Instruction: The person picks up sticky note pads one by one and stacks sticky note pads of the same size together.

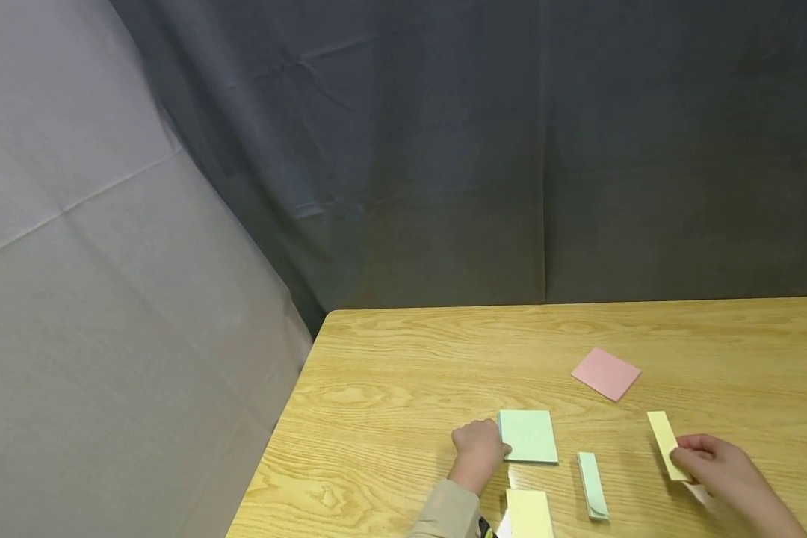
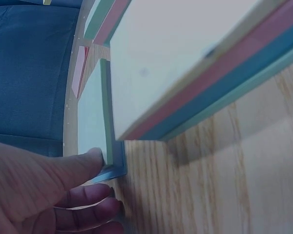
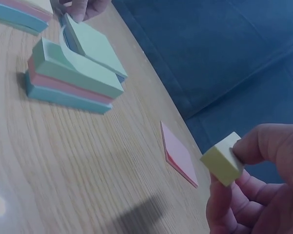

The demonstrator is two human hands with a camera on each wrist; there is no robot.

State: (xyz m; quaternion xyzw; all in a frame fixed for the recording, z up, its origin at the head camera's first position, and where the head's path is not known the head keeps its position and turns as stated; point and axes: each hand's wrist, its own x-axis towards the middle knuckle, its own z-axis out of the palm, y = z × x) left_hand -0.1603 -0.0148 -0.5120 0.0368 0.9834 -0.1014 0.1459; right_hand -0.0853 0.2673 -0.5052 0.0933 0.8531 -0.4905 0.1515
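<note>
My left hand (image 1: 477, 441) is at the near left corner of a square green sticky note pad (image 1: 527, 436), pinching its edge with the thumb on top. A blue pad (image 2: 116, 168) lies under the green one. Raised above the table on the right, my right hand (image 1: 722, 465) holds a narrow yellow sticky note pad (image 1: 666, 444) between thumb and fingers. Between the hands stands a stack of narrow pads (image 3: 75, 80), green over pink over blue, its top sheet curling up at one end.
A square pink pad (image 1: 607, 373) lies turned at an angle farther back. Close to the left forearm is a bigger layered stack with yellow on top (image 1: 530, 514). Dark cloth (image 1: 444, 149) hangs behind the wooden table (image 1: 376, 359), and pale cloth (image 1: 121, 336) at its left.
</note>
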